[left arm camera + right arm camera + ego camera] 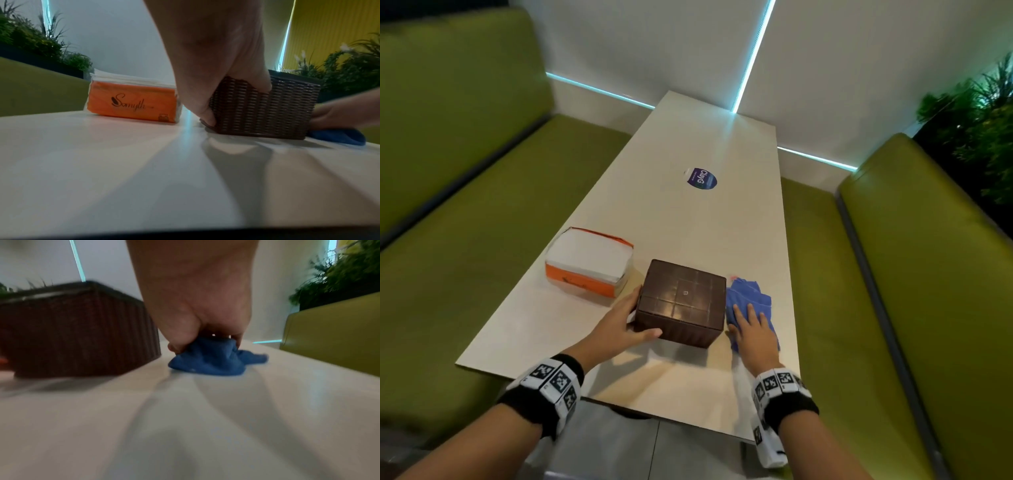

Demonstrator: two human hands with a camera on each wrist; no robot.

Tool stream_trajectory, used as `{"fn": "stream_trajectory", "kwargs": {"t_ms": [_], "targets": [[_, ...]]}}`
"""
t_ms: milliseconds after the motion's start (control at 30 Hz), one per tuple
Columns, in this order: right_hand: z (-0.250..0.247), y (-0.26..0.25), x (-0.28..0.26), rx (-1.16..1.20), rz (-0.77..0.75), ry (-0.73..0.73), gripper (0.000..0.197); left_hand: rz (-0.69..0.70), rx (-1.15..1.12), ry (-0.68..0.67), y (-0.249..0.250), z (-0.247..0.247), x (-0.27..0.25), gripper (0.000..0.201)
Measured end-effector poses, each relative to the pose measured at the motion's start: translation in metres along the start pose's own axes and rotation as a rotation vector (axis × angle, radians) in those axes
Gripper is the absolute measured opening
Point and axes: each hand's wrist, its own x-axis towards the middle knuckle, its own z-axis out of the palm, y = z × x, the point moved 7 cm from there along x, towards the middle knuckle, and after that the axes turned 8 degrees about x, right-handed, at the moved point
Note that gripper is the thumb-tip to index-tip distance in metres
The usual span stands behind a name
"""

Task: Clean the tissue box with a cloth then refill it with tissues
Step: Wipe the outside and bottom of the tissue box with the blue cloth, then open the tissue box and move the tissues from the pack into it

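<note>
A dark brown woven tissue box (683, 301) stands closed on the pale table (688, 222), near the front edge. My left hand (641, 318) grips its near left corner, thumb on the front wall and fingers (261, 84) on the left side. Right of the box lies a crumpled blue cloth (748, 299). My right hand (748, 322) rests on it, and in the right wrist view the thumb and fingers pinch the blue cloth (207, 361). An orange pack of white tissues (589, 262) lies left of the box, behind my left hand.
Green padded benches run along the table on the left (465, 240) and right (928, 257). A round dark sticker (702, 179) sits mid-table. Plants (979, 120) stand behind the right bench. White walls with lit strips close the far end.
</note>
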Motion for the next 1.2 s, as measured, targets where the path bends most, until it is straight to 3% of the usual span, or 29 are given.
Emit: {"fn": "stream_trajectory", "kwargs": {"t_ms": [167, 233, 300, 400, 500, 633, 767, 833, 933, 1100, 1200], "targets": [[-0.015, -0.010, -0.008, 0.141, 0.063, 0.010, 0.055, 0.000, 0.022, 0.057, 0.003, 0.003, -0.001, 0.080], [-0.037, -0.018, -0.015, 0.501, 0.043, 0.097, 0.051, -0.009, 0.029, 0.074, 0.002, 0.003, 0.000, 0.080], [-0.049, -0.040, -0.029, 0.973, -0.023, 0.054, 0.053, -0.019, 0.029, 0.085, 0.001, 0.003, 0.002, 0.078], [-0.054, -0.075, -0.044, 1.114, -0.211, -0.112, 0.047, -0.005, 0.032, 0.098, 0.008, 0.004, 0.004, 0.069], [-0.058, -0.085, -0.036, 1.038, -0.315, -0.067, 0.073, 0.011, 0.033, 0.122, 0.010, 0.002, 0.009, 0.067], [-0.057, -0.084, -0.021, 0.948, -0.294, -0.031, 0.096, 0.001, 0.025, 0.129, 0.007, -0.004, 0.017, 0.069], [-0.067, -0.082, 0.004, 0.546, -0.272, -0.058, 0.139, -0.036, 0.031, 0.096, 0.007, -0.011, 0.020, 0.080], [-0.075, -0.088, 0.015, 0.305, -0.326, -0.105, 0.144, -0.044, 0.038, 0.068, 0.005, -0.014, 0.024, 0.102], [-0.082, -0.098, 0.023, 0.234, -0.427, -0.213, 0.145, -0.077, 0.047, 0.014, 0.008, -0.018, 0.034, 0.125], [-0.087, -0.096, 0.018, 0.240, -0.490, -0.238, 0.144, 0.025, 0.101, -0.115, 0.013, -0.013, 0.047, 0.127], [-0.085, -0.094, 0.014, 0.160, -0.517, -0.193, 0.143, 0.095, 0.214, -0.107, 0.019, -0.015, 0.052, 0.128]]}}
